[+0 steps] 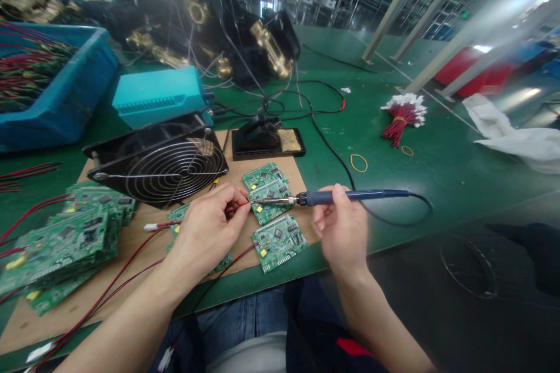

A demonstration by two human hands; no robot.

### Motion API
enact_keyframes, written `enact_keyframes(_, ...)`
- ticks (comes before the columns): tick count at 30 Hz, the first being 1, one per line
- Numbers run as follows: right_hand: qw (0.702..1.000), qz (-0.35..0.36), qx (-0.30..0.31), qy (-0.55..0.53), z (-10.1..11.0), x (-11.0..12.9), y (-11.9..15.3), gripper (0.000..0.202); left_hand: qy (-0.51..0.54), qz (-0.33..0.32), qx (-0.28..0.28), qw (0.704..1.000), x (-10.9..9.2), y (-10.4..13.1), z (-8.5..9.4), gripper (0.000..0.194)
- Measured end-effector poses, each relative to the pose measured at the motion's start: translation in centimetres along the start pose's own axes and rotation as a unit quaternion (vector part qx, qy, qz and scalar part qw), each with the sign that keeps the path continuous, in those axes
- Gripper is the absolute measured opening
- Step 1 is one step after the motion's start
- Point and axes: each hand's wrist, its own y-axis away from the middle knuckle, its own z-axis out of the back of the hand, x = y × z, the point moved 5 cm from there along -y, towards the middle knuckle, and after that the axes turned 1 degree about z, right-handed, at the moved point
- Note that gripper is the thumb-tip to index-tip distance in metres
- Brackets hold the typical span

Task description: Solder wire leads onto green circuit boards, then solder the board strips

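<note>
My left hand [214, 224] pinches a thin red wire [243, 205] at the left edge of a green circuit board [270, 193]. In my right hand [343, 224] is a blue soldering iron [350, 196], held level like a pen. Its metal tip points left and reaches the board's left edge, close to the wire end; whether they touch I cannot tell. Nearer to me lies another circuit board [280, 243] with a red and black wire at its left side. Part of a further board is hidden beneath my left hand.
A black fan [175, 160] leans behind my left hand. Stacked circuit boards [65, 239] with wires lie at left. Behind are a soldering stand [262, 135] with sponge, a teal box [160, 93] and a blue bin [56, 87] of wires. A wire bundle [400, 119] lies right.
</note>
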Motion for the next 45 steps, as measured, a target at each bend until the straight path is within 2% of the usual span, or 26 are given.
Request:
enact_keyframes(25,0.999,-0.007,-0.021,-0.044,0.3,0.0,0.0,0.036,-0.002,-0.012,-0.007,1.0,0.0,0.1,0.1,0.018)
enact_keyframes(30,0.999,-0.004,-0.03,-0.043,0.3,0.1,-0.1,0.035,-0.003,0.025,0.004,1.0,0.4,0.0,0.3,0.02)
enact_keyframes(35,0.998,-0.005,-0.028,-0.055,0.4,0.1,0.0,0.037,0.007,0.032,0.003,0.999,0.3,-0.2,0.7,0.026)
enact_keyframes(41,0.998,-0.005,-0.038,-0.056,0.6,0.1,0.0,0.037,0.041,0.089,0.004,0.995,1.2,-0.1,0.7,0.031)
enact_keyframes(45,0.998,0.002,-0.037,-0.054,0.5,0.3,0.0,0.035,0.04,0.087,-0.006,0.995,1.2,-0.1,0.8,0.029)
